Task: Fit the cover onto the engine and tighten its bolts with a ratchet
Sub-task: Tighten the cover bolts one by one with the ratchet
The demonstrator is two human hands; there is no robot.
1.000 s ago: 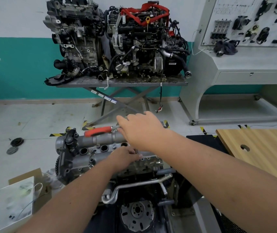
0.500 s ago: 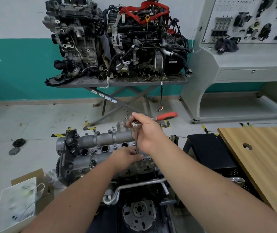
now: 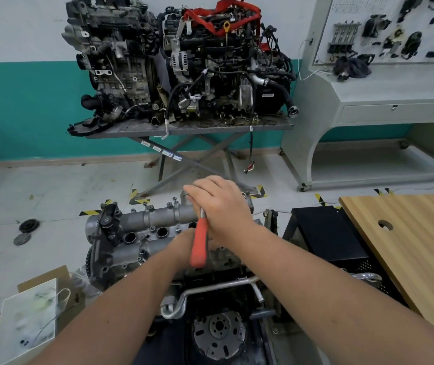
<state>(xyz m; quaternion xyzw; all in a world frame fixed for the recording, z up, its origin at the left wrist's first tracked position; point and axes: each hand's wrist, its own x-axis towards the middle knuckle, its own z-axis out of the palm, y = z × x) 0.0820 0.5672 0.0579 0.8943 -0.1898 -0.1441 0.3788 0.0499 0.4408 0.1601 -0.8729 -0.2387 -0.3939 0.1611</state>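
Engine (image 3: 142, 241) sits low in the middle of the view, grey cover (image 3: 158, 217) lying along its top with bolts standing up along the far edge.

Right hand (image 3: 221, 206) is over the right end of the cover, fingers curled round the head end of the ratchet (image 3: 199, 242). Red handle points back toward the person, angled down off the hand. Ratchet head and whatever bolt it sits on are hidden under the hand; can't tell which bolt.

Left hand (image 3: 184, 245) is on top of the engine just nearer than the right hand. The red handle and the right wrist cover its fingers, so its grip can't be read: unclear if holding anything or just resting.

Right end of the cover is blocked by both hands. Lower front of the engine is dark; a bent metal pipe (image 3: 210, 288) and a toothed round wheel (image 3: 218, 330) show there.

Right of the engine: black crate (image 3: 326, 233), then a wooden tabletop (image 3: 408, 238) cut off by the frame edge. Left of the engine: cardboard box (image 3: 29, 320), partly cut off. Behind the engine: two more engines on a metal stand (image 3: 189, 127).
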